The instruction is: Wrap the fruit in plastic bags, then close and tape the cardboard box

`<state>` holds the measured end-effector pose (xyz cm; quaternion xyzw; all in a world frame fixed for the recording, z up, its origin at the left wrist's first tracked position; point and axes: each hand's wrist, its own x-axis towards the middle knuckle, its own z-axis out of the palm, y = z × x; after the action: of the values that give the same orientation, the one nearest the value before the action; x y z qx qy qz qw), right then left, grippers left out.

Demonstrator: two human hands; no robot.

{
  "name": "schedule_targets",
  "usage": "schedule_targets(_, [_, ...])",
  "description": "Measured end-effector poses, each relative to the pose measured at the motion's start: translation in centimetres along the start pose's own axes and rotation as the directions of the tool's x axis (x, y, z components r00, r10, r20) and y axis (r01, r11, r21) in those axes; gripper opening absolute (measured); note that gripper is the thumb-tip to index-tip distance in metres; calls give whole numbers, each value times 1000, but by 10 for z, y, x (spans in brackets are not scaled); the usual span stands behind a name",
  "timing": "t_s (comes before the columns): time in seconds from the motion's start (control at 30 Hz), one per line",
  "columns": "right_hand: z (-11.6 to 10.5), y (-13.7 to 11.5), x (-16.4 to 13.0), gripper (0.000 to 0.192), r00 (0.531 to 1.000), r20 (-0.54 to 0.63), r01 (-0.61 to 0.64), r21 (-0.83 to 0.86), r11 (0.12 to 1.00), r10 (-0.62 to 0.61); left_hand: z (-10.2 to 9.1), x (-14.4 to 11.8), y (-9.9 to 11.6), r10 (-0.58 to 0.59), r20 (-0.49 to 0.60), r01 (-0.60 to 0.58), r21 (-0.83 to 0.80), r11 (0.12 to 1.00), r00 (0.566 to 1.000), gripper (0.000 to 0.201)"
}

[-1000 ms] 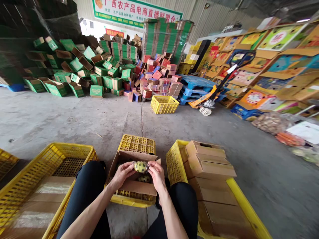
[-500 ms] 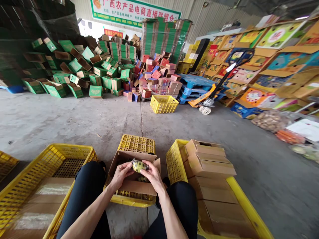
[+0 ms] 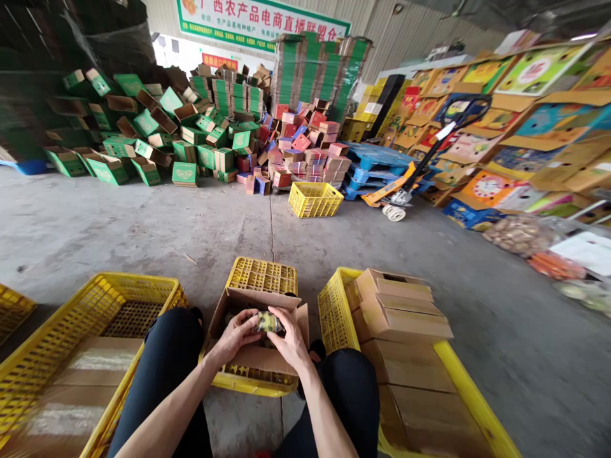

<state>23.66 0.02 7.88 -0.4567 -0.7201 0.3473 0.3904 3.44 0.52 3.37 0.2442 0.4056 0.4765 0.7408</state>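
Observation:
A yellow-green fruit [image 3: 268, 322] in clear plastic film with dark markings is held up between my two hands; I cannot tell its exact kind. My left hand [image 3: 237, 334] grips its left end with the fingers closed. My right hand [image 3: 287, 337] pinches the right end, thumb below and fingers above. Both hands are over an open cardboard box [image 3: 267, 358], whose contents are mostly hidden by the hands. The box rests on an upturned yellow plastic crate [image 3: 261, 275] between my knees.
To my right, a yellow crate [image 3: 333, 305] holds several closed cardboard boxes [image 3: 415, 362]. Another yellow crate [image 3: 102, 296] with taped boxes [image 3: 98, 372] stands left. Ahead are a yellow crate [image 3: 315, 200], a pallet jack [image 3: 401, 194], blue pallets [image 3: 372, 162] and heaped green cartons [image 3: 186, 149].
The wrapped fruit has turned and dropped slightly between my hands. My left fingers now cover more of its left end, and my right hand has shifted its hold.

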Motion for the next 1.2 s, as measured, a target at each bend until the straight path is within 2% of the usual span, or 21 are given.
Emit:
schedule_targets(0.13, [1,-1,0,65,998,10,-64,91,994,63,0,-1,0,90,6,-90,-29,996,996,59])
schedule_targets(0.23, [2,4,2,59,969,-2,-238,271,933,248,2,-3,3,106,25,-106,-25,994,994,66])
schedule_targets(0.27, [2,6,2,57,942,-12,-313,334,889,336,2,-4,5,112,28,-111,-18,994,993,71])
schedule_targets(0.33, [1,11,2,56,859,-40,-439,453,776,510,5,-7,7,124,33,-124,-9,992,992,83])
schedule_targets(0.4, [1,15,2,58,786,-49,-495,547,675,616,7,-9,10,132,46,-132,-16,991,990,99])
schedule_targets(0.43, [1,17,1,58,772,-46,-496,580,647,634,8,-10,10,135,53,-134,-20,991,989,106])
schedule_targets(0.5, [0,19,1,58,789,-42,-468,605,644,613,9,-11,10,138,62,-137,-22,990,988,115])
schedule_targets(0.57, [0,19,1,58,823,-46,-433,596,677,567,9,-10,8,139,75,-138,-21,990,987,114])
schedule_targets(0.7, [0,19,3,58,849,-93,-394,547,739,521,8,-6,3,106,120,-103,-35,994,987,92])
schedule_targets(0.83, [1,19,4,55,869,-120,-364,500,786,479,6,-4,3,59,94,-58,-12,998,994,73])
schedule_targets(1.03, [0,15,4,54,874,-142,-345,492,799,465,4,-4,6,71,76,-70,-6,998,995,70])
schedule_targets(1.2, [-2,12,4,53,875,-164,-334,479,812,456,4,-3,5,80,48,-80,0,997,996,59])
